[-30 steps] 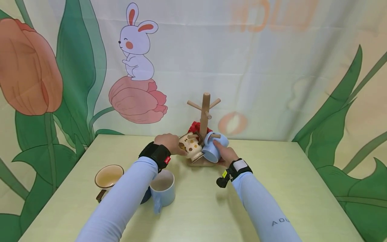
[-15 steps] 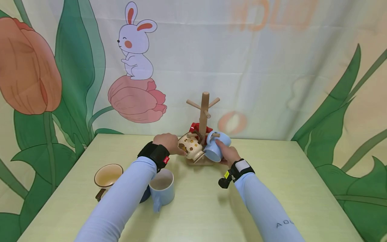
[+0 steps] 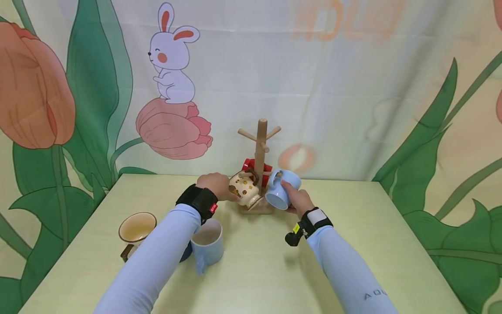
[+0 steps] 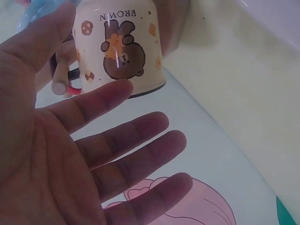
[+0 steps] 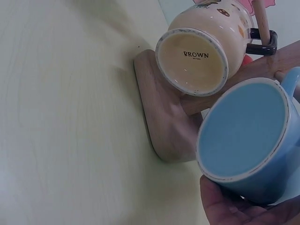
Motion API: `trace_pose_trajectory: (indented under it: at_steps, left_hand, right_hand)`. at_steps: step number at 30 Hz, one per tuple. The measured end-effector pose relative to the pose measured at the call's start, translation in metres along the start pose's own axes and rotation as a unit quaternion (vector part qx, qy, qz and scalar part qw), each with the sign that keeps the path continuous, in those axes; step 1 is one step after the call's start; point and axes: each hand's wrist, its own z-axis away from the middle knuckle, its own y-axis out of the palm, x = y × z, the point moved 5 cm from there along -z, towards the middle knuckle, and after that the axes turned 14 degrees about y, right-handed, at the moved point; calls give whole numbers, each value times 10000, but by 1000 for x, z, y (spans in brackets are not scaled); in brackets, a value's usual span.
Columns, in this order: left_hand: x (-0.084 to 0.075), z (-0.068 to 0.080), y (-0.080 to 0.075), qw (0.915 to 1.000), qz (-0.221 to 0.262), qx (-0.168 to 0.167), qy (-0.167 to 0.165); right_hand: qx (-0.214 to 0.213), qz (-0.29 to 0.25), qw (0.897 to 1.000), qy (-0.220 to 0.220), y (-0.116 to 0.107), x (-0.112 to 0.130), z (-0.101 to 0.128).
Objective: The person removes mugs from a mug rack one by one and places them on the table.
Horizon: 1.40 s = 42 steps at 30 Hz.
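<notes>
A wooden mug tree [image 3: 260, 152] stands at the table's far middle on a flat base [image 5: 161, 126]. A cream bear-print mug [image 3: 244, 190] hangs by its dark handle on a low left peg, bottom [image 5: 193, 60] facing outward. A red mug [image 3: 251, 165] hangs behind the post. My left hand [image 3: 217, 185] is beside the cream mug, fingers [image 4: 117, 136] straight and spread, the index tip at its rim. My right hand [image 3: 295, 198] grips a light blue mug [image 3: 279, 192], tilted, just right of the post; its bottom [image 5: 243, 133] fills the right wrist view above my palm [image 5: 234, 208].
Near my left forearm a second light blue mug [image 3: 208, 245] stands upright on the pale green table [image 3: 255, 270]. A cream mug with a brown rim [image 3: 137, 229] stands further left, and something dark blue [image 3: 186, 253] peeks from under the sleeve. A printed curtain [image 3: 353, 87] closes the back.
My right hand has drawn the blue mug a little to the right, away from the post. The left hand has stayed beside the cream mug.
</notes>
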Motion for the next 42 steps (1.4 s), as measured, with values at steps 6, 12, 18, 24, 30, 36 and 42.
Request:
trace_pose_trajectory:
  at_steps: [6,12,18,24,30,36,42]
  left_hand:
    - [-5,4,-2,9999,74,-67,64]
    - [-7,4,0,9998,21,-9,178]
    - [-12,3,0,9995,83,-26,296]
    - [-18,3,0,9988,194,-5,441]
    - [-32,9,-5,9973,410,-186,580]
    - [-46,13,-6,9947,588,-419,726]
    - [-55,17,-9,9916,586,-684,925]
  right_hand:
    - [-10,-37,10000,-49,-3,-7,3]
    - [67,-103,9999,-106,-5,-13,7]
    - [38,-155,9994,-300,-5,-17,18]
    - [-26,-154,9985,-534,-5,-18,29]
    - [-191,-244,9971,-689,-10,-21,38]
    - [-664,32,9916,-1111,-15,-24,48]
    - [-875,366,9836,-1535,-14,-23,60]
